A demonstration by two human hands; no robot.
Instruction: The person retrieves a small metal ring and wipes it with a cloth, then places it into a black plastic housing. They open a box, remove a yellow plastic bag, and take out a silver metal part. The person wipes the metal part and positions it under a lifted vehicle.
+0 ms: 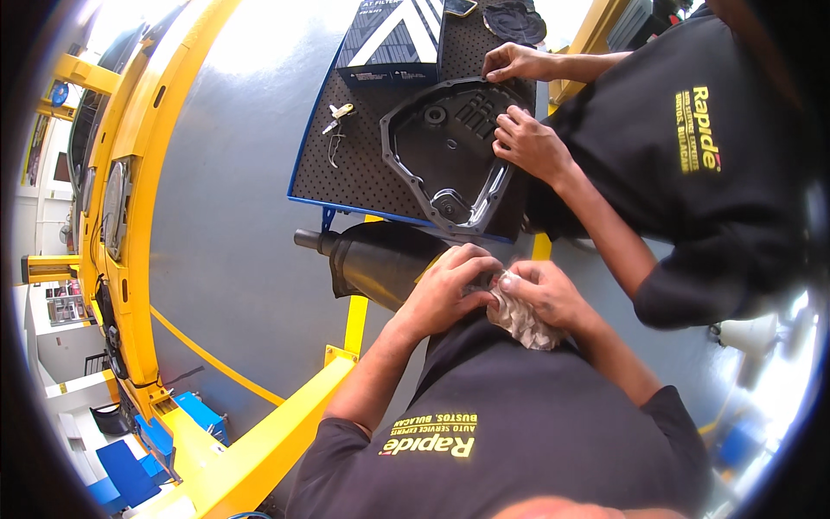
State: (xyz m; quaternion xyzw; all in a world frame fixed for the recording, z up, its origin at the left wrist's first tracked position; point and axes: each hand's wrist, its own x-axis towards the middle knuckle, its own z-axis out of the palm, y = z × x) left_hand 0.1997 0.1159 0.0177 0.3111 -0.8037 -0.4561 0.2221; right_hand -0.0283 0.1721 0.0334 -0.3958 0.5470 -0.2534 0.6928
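Observation:
In front of my torso, my right hand is closed around a crumpled whitish rag, which hangs below the fingers. My left hand meets it, fingers curled and pinched at the rag's upper edge; whatever is between those fingertips is hidden. Beyond my hands, a black oil pan with a bolt-holed rim lies on a perforated bench top. A co-worker's hand touches the pan's right rim, and that person's other hand is at its far right corner.
A black-and-white box stands behind the pan. A small folding tool with a cord lies left of it. A dark rolled sheet sits between me and the bench. Yellow lift posts rise at left; a yellow lift arm crosses lower left.

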